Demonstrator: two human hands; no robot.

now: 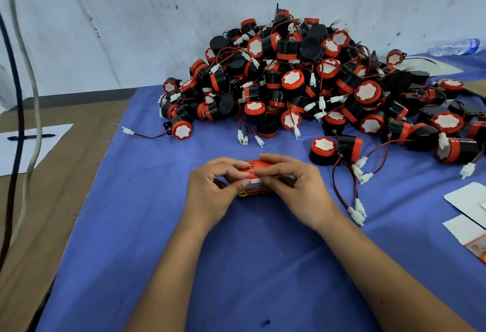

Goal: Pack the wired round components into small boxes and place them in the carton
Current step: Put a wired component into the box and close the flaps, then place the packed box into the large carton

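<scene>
While both hands, left [210, 189] & right [292, 184], pinch the small red box [253, 173], it looks light, crushable cardboard; hold by edges.

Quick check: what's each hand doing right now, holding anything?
Left hand: fingers and thumb pinch the small red box.
Right hand: also grips the same small red box, from its right side.

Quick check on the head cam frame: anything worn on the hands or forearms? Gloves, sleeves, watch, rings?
Nothing worn that shows. The left hand and right hand are bare, no gloves, and no rings visible. Both forearms are bare down to the bottom edge of the frame: no sleeves, watch or wristband in view.
</scene>
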